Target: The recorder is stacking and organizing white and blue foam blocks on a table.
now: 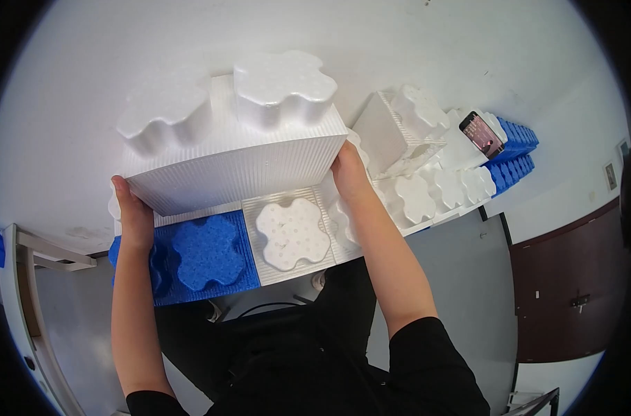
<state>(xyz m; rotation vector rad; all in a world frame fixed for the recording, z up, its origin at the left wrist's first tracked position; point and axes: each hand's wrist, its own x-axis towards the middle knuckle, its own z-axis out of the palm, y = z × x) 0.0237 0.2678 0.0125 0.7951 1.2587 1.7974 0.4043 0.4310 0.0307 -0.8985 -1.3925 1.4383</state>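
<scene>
I have my left hand [135, 218] and my right hand [350, 169] on opposite ends of a large white ribbed foam block [242, 166]. It is tilted, its ribbed front side facing me. Two rounded clover-shaped knobs [286, 86] rise from its top. Below and nearer to me lie a blue ribbed block [248, 270] with a lobed blue knob [209, 253], and a white block [253, 208] with a dimpled white knob [293, 234]. The fingers behind the ends are mostly hidden, and whether the held block rests on those below I cannot tell.
To the right, a row of white knobbed blocks [415, 199] runs on to blue blocks [510, 174]. A white block with a hole [380, 138] stands on it. A phone [482, 135] leans there, its screen lit. A white wall [378, 41] rises behind; a dark red door [565, 286] is at right.
</scene>
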